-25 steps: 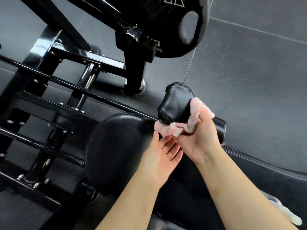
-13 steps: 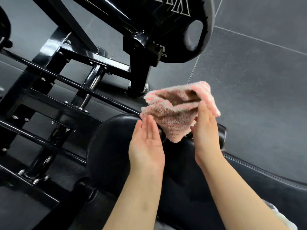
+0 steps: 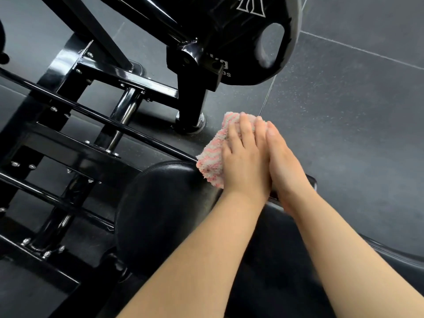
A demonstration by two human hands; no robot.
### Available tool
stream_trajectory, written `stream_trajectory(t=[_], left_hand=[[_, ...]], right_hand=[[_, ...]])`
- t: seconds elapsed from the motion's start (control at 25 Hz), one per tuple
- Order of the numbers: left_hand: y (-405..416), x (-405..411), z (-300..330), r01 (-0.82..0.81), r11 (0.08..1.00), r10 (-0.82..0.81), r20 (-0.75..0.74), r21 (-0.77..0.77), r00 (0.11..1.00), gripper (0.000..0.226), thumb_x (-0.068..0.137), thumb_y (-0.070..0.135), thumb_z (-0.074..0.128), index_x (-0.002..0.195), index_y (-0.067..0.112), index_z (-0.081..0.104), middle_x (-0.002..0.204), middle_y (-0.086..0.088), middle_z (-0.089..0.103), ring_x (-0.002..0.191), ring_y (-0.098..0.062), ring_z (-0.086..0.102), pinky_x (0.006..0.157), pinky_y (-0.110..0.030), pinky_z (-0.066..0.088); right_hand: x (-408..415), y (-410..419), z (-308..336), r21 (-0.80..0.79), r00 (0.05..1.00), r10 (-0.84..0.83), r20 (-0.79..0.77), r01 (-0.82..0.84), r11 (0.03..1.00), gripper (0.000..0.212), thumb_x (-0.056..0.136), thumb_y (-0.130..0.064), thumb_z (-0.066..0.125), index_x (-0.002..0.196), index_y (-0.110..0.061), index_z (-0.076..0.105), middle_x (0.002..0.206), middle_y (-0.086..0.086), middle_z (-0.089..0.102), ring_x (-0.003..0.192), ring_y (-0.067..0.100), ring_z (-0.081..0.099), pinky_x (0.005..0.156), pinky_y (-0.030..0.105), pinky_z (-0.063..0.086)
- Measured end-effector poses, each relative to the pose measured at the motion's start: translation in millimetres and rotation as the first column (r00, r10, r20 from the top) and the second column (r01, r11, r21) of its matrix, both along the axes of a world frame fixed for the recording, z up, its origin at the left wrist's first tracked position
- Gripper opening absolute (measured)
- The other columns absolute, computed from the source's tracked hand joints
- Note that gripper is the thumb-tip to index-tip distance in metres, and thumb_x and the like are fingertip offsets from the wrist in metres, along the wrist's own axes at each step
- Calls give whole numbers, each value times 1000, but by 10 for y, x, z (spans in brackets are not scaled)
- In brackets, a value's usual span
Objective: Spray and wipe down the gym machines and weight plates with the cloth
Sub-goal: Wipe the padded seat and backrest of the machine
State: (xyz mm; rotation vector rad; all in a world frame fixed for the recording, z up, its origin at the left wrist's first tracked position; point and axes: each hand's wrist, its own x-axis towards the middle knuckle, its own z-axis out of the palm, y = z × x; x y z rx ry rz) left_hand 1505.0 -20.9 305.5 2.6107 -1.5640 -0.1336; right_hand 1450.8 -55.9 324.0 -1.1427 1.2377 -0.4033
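over grey gym floor (image 3: 344,134), left hand (image 3: 243,161) and right hand (image 3: 282,164) press cloth (image 3: 211,161) flat between them.

— What's underneath it all?
— A dark grey speckled floor (image 3: 358,125), laid in big tiles with thin pale seams
— And standing on it?
— The black machine frame (image 3: 96,88); its upright post (image 3: 191,106) meets the floor on a round foot

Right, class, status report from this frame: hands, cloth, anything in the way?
Left hand flat on the pink cloth, right hand pressed alongside. Cloth folded between the palms, above the black pad. Weight plate beyond, untouched. Nothing blocking.
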Motion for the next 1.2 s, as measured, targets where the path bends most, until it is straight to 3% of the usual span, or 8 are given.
stream_trajectory(t=[0.2,0.36,0.52,0.72,0.84,0.92,1.04,1.2], left_hand=[[-360,409,210,91,990,-36,-437,106,899,40,86,40,53,119,19,44,114,-6,57,103,-30,59,73,-33,38],[-67,207,65,-20,999,12,-256,-29,967,49,91,36,37,135,14,42,131,-8,51,110,-29,57,83,-36,46],[368,-150,-133,-67,989,56,-86,-131,995,61,86,26,27,140,-3,30,145,-22,38,134,-34,37,108,-42,32],[555,-258,34,-181,981,147,-330,-75,932,71,81,15,50,142,-9,22,147,-28,27,136,-40,29,107,-43,35],[328,63,123,-471,879,365,-741,74,564,45,100,22,29,141,2,34,143,-16,40,131,-31,39,107,-39,34],[227,294,135,-521,823,426,-854,229,298,49,103,36,20,113,6,57,118,-14,59,113,-28,53,101,-41,40],[163,547,-12,-462,748,401,-879,476,-257,46,99,48,32,98,14,63,106,-10,67,101,-26,63,94,-45,48],[173,540,-338,-365,779,236,-777,510,-584,47,98,45,37,128,13,56,116,-8,65,91,-25,68,73,-48,53]], right_hand=[[162,-243,121,-24,995,83,-60,-85,996,40,99,-50,27,89,-31,61,104,-6,59,86,7,53,61,24,39],[108,-145,159,-107,985,-173,-25,169,980,29,100,-35,36,82,-30,59,81,-20,59,81,-6,58,79,17,46],[-110,-45,-25,-20,885,-460,-70,460,888,25,98,-34,36,84,-32,56,90,-22,55,110,15,55,102,37,40],[-354,-23,-384,-65,879,-272,-393,268,961,39,101,-30,27,113,-6,55,119,1,58,113,25,48,90,30,33],[-456,21,-610,37,855,-12,-518,37,999,45,101,-33,27,120,-1,52,126,20,54,115,36,50,100,45,39],[-475,49,-644,124,838,115,-533,-57,991,52,101,-38,25,134,-2,42,138,23,42,127,38,39,106,51,31],[-481,-30,-611,215,818,182,-545,-74,974,52,103,-36,21,142,-3,33,150,19,27,135,37,29,110,45,25],[-512,-136,-596,287,826,195,-529,-43,957,52,103,-37,19,144,-6,32,155,13,20,136,32,29,107,36,24]])
